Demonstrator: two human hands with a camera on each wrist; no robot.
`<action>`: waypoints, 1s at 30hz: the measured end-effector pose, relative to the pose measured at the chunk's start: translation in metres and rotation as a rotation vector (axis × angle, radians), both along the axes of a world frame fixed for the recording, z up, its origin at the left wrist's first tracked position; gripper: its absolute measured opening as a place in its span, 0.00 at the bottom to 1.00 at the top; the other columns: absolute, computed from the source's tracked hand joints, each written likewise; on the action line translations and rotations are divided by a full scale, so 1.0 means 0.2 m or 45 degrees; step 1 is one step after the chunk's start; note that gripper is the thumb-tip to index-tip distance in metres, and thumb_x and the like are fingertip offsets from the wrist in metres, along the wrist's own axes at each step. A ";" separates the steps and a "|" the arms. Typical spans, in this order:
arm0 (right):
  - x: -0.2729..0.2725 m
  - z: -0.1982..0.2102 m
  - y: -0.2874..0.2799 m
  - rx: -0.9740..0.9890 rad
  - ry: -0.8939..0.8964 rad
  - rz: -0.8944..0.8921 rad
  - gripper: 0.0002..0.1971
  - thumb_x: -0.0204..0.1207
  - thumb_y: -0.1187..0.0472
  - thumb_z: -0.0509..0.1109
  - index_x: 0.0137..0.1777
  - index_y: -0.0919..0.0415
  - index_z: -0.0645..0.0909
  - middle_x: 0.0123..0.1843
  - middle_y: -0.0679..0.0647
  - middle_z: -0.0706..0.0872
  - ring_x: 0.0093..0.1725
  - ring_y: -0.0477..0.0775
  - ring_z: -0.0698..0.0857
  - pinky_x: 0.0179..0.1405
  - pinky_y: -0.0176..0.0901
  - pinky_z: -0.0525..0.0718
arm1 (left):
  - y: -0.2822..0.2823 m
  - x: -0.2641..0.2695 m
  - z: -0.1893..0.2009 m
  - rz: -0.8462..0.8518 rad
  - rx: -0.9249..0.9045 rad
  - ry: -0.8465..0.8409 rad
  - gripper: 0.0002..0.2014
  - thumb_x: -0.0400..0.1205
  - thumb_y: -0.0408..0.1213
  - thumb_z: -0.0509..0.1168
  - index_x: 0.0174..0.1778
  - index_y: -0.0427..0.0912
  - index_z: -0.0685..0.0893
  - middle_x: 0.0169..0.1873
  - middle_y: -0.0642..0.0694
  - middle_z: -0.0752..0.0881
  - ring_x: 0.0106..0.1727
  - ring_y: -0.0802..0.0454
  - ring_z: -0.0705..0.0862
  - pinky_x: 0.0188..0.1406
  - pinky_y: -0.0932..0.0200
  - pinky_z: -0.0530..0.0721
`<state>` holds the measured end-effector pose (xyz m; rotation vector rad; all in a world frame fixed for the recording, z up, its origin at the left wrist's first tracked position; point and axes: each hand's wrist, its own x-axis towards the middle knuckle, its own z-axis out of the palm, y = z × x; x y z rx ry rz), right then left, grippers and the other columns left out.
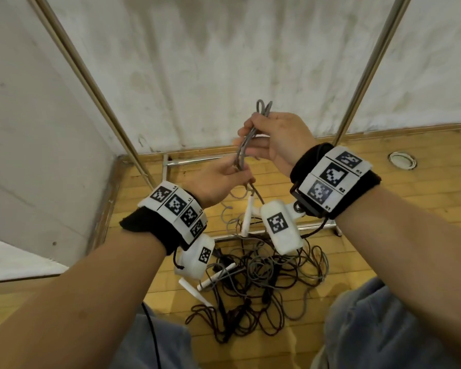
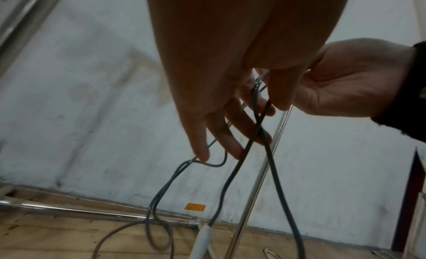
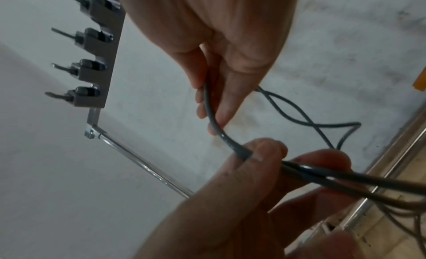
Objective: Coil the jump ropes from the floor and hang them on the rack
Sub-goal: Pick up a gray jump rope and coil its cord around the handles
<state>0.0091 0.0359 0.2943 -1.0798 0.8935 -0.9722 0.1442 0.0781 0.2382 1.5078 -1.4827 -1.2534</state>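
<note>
A person crouches in the corner of a wood-floored room, both hands raised in front of the wall w/ a gray jump rope (image 1: 244, 145) strung between them. The right hand (image 1: 280, 141) sits higher, its grip closed on a gathered bunch of the rope's loops, whose tops poke out just above the fingers. The left hand (image 1: 218, 179) is lower and just beside it, thumb & fingers pinching the same rope where it bends down out of the right hand; the right wrist view shows that pinch (image 3: 251, 153) plainly. From the left hand the strands hang toward the floor (image 1: 399, 198), and one of the rope's white handles (image 1: 248, 217) dangles just under the hands.

Below, btwn the person's knees, the rest of the jump ropes lie in a tangled pile (image 1: 264, 283): gray & dark brown cords looped over each other, w/ more white handles (image 1: 216, 276) at the left edge of the heap. None of that pile is coiled.

The rack (image 1: 99, 99) stands against the wall, thin metal poles rising on either side of the hands and a low crossbar along the floor behind the pile. Its row of hooks (image 3: 92, 66) shows only in the right wrist view, up & left of the right hand, each one bare. Black wristbands w/ printed marker tags wrap both forearms.
</note>
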 end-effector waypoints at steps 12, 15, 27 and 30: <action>-0.17 0.04 -0.18 0.054 -0.355 -0.463 0.13 0.85 0.59 0.58 0.41 0.65 0.77 0.39 0.58 0.85 0.41 0.57 0.89 0.44 0.44 0.88 | 0.02 0.06 -0.14 -0.166 0.072 -0.538 0.21 0.87 0.47 0.55 0.30 0.53 0.84 0.49 0.41 0.88 0.54 0.45 0.83 0.56 0.50 0.77; -0.15 -0.03 -0.18 0.162 -0.012 -0.436 0.15 0.83 0.54 0.61 0.52 0.68 0.79 0.48 0.59 0.86 0.45 0.57 0.88 0.46 0.43 0.88 | 0.01 0.06 -0.12 0.061 0.054 -0.283 0.20 0.87 0.42 0.53 0.29 0.45 0.79 0.29 0.47 0.82 0.40 0.42 0.84 0.52 0.47 0.79; -0.01 -0.19 -0.01 -0.555 1.190 0.625 0.21 0.72 0.67 0.69 0.65 0.56 0.77 0.60 0.53 0.83 0.55 0.51 0.81 0.50 0.44 0.75 | -0.02 0.07 0.02 0.077 -0.107 -0.147 0.11 0.84 0.30 0.58 0.36 0.42 0.79 0.27 0.49 0.74 0.29 0.53 0.72 0.35 0.55 0.73; -0.02 -0.17 -0.02 -0.536 1.074 0.473 0.06 0.77 0.60 0.67 0.39 0.57 0.82 0.35 0.53 0.84 0.38 0.51 0.83 0.39 0.44 0.76 | -0.02 0.10 0.05 0.035 -0.150 -0.179 0.07 0.84 0.32 0.61 0.40 0.39 0.79 0.26 0.49 0.73 0.28 0.53 0.72 0.32 0.57 0.73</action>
